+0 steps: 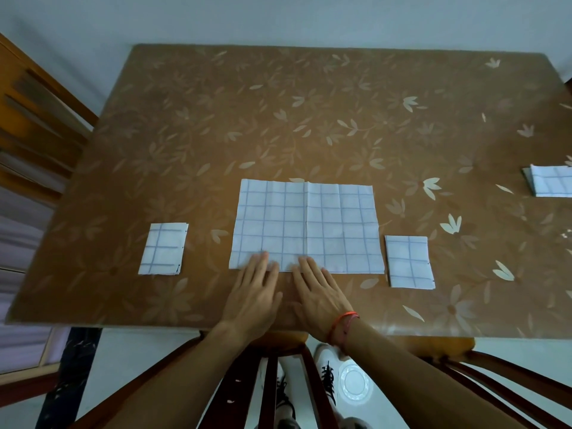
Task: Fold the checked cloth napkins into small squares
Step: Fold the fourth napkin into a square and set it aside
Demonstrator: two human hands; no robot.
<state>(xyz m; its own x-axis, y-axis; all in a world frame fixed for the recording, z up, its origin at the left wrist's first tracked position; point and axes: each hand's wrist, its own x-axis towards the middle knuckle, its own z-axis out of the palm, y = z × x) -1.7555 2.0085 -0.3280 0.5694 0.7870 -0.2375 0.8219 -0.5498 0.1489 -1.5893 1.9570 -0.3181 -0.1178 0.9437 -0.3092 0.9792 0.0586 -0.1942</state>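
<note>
A: While spread flat on the brown flowered table, at the middle of its near side, creased down the centre: open checked napkin.
B: Left hand?
A: Palm down, fingers straight and close together, tips resting on the napkin's near edge, left of the crease. Gripping nothing.
B: Right hand?
A: Likewise flat, fingers extended, tips on the same near edge, just beside the left hand. Nothing pinched or curled round. Red thread band at that wrist.
B: Folded ones?
A: Left folded napkin lying left of the open one, clearly apart. Right folded napkin just beside its near right corner. Further right, cut by the frame, more checked cloth, perhaps a small stack; hard to tell.
B: Around the table?
A: Wooden chair at the far left. Below the near edge, a white plate on the floor, laced shoes beside it.
</note>
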